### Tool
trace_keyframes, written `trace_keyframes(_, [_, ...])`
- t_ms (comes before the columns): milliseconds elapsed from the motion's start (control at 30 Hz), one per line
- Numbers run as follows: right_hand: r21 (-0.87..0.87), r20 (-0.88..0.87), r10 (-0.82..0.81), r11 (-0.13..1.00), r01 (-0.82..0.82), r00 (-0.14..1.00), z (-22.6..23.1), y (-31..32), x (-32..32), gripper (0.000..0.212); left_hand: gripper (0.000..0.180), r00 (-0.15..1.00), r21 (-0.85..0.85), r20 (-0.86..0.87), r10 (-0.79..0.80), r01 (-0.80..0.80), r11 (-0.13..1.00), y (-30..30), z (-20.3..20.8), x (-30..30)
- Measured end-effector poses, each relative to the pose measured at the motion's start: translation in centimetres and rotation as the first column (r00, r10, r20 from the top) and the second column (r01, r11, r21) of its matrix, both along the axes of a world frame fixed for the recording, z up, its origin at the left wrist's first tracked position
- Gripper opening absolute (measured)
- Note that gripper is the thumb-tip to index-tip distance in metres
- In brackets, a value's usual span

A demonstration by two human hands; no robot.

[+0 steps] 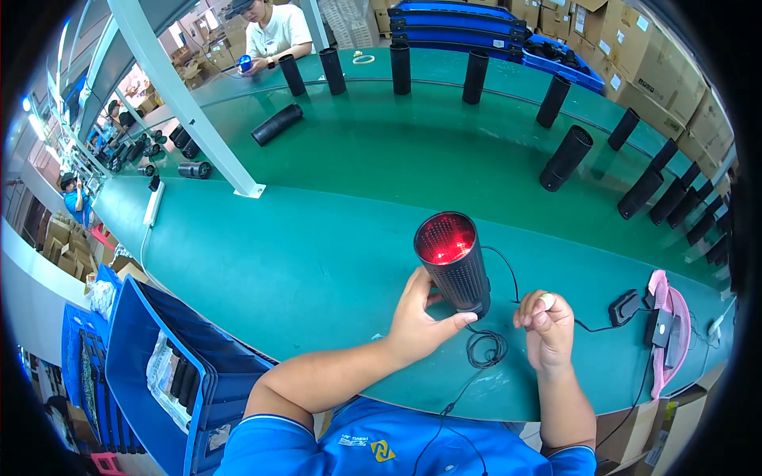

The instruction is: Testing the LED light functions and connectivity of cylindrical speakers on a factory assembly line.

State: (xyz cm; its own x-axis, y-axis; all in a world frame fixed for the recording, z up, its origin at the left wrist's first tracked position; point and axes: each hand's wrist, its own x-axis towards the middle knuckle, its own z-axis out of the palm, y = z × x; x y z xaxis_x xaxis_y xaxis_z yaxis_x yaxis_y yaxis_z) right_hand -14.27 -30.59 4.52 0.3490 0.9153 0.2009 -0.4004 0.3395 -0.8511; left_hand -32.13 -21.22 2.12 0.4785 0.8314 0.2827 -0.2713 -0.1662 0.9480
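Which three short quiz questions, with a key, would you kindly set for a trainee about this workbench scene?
1. Multiple choice: what colour glows in the upper end of the black, perforated cylinder nearest the person?
A) green
B) red
C) white

2. True or false: that cylinder stands untouched.

3. Fill in the blank: the long white power strip lies to the ____ of the foot of the straight, pale post, as the person sees it.

Key:
1. B, red.
2. False; the person's left hand grips its lower part.
3. left
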Motion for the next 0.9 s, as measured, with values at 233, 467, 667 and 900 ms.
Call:
trace_keyframes(233, [-0.021, 0.101, 0.048, 0.999, -0.046, 0.994, -0.4, 0.0, -0.2, 0.019, 0.066, 0.998, 0.103, -0.062, 0.002, 0.004, 0.995, -0.1, 0.0, -0.2])
trace_keyframes(467, [-0.038, 0.236, 0.077, 0.997, -0.07, 0.969, -0.9, -0.7, -0.2, 0.024, 0.063, 0.996, 0.216, -0.084, 0.031, -0.013, 0.976, -0.5, 0.4, -0.3])
trace_keyframes(667, [0.045, 0.537, 0.1, 0.988, -0.147, 0.837, -1.8, -0.1, 1.1, 0.029, 0.06, 0.983, 0.285, -0.183, -0.022, 0.075, 0.956, -0.6, -0.4, -1.1])
trace_keyframes(900, [0.175, 0.726, -0.17, 0.983, 0.061, 0.666, -0.8, 0.8, -1.2, 0.068, 0.06, 0.999, 0.733, -0.007, 0.052, -0.03, 0.68, 0.2, -0.1, -0.6])
